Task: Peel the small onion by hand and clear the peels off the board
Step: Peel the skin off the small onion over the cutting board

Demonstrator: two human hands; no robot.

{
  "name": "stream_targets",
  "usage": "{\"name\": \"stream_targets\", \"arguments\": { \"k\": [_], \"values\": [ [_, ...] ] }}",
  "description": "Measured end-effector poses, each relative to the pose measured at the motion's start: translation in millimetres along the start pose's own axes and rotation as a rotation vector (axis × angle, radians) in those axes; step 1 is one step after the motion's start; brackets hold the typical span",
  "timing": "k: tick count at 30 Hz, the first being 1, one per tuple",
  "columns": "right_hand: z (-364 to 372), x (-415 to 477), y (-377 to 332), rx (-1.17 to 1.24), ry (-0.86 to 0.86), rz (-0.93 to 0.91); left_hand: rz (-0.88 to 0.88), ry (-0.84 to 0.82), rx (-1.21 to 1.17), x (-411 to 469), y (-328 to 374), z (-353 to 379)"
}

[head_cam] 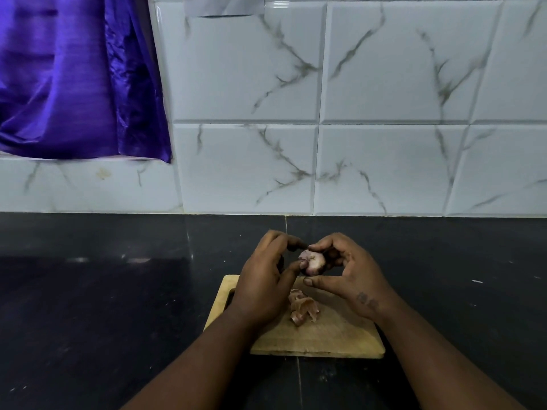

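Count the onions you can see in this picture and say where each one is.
1. The small onion is held between the left hand and right hand, above the cutting board's far edge. Others may be hidden behind the hands.

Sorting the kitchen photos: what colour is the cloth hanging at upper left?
Shiny purple cloth, plain with no pattern, seen in the head view.
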State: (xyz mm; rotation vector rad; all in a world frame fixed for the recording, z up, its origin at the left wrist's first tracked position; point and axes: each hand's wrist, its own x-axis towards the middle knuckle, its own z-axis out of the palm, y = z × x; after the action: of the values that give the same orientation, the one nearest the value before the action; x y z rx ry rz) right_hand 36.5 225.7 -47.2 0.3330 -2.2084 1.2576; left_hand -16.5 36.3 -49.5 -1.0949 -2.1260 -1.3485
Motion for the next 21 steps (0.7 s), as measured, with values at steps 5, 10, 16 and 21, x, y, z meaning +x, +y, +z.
{"name": "stream_targets", "arguments": {
  "k": [5, 10, 16, 21],
  "values": [
    [-0.6, 0.4, -0.4, -0.037, -0.017, -0.013, 0.013, 0.009, -0.024, 1.6, -3.5, -0.7],
    [-0.6, -0.3, 0.1, -0.049, -0.024, -0.018, 0.0, 0.015, -0.022, 1.5, -2.8, -0.1],
    [-0.7, 1.3, 2.0, 0.002, 0.001, -0.023, -0.041, 0.041, 0.015, 2.8, -2.7, -0.2],
    [-1.2, 0.8, 1.5, 0.045, 0.014, -0.02, -0.037, 0.071, 0.02, 2.6, -3.0, 0.1]
  ]
}}
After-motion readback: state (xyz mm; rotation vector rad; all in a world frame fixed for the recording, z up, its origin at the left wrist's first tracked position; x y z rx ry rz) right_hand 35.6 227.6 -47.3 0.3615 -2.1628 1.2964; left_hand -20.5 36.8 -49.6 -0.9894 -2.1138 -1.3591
